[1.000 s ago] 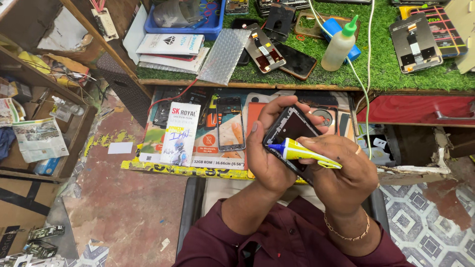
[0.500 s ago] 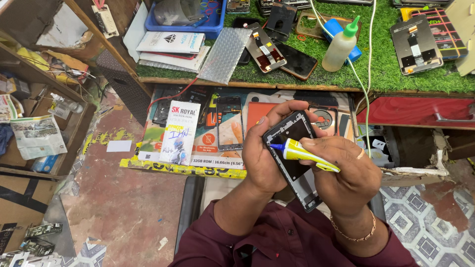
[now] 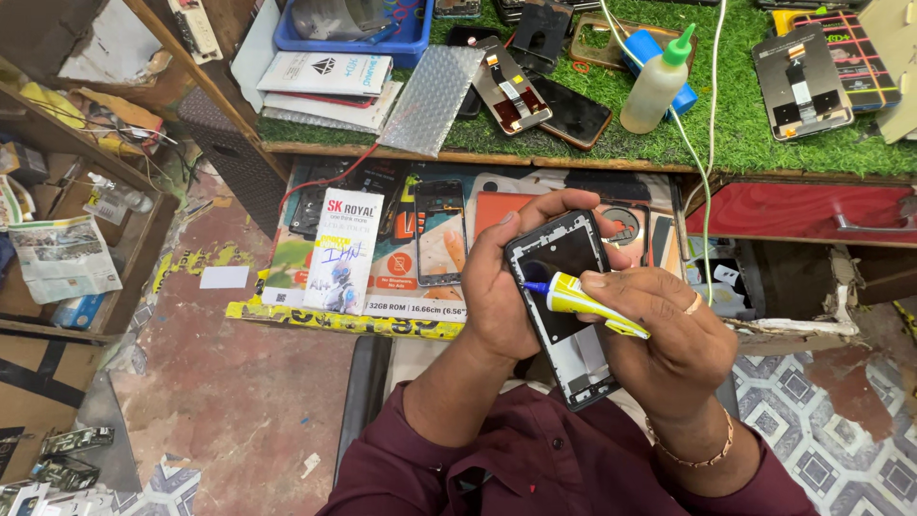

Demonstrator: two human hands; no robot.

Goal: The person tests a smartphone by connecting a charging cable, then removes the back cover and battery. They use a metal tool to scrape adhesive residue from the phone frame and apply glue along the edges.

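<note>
My left hand [image 3: 511, 287] grips an opened phone frame [image 3: 565, 315], its bare inner side facing up and tilted toward me. My right hand [image 3: 673, 334] pinches a small yellow glue tube [image 3: 592, 304] with a blue nozzle. The nozzle tip touches the left inner edge of the frame, close to my left thumb. Both hands hover above my lap, in front of the workbench edge.
A green turf-covered bench [image 3: 755, 134] carries phone parts, a dark phone [image 3: 571, 110], a squeeze bottle [image 3: 657, 84], a blue tray [image 3: 353, 38] and a bubble-wrap sheet [image 3: 435, 96]. Below lies a flat box of spare screens [image 3: 382, 258]. A red drawer [image 3: 802, 215] is at right, shelves [image 3: 67, 220] at left.
The phone frame and both hands have shifted slightly lower and right. The nozzle tip has moved along the frame's left edge.
</note>
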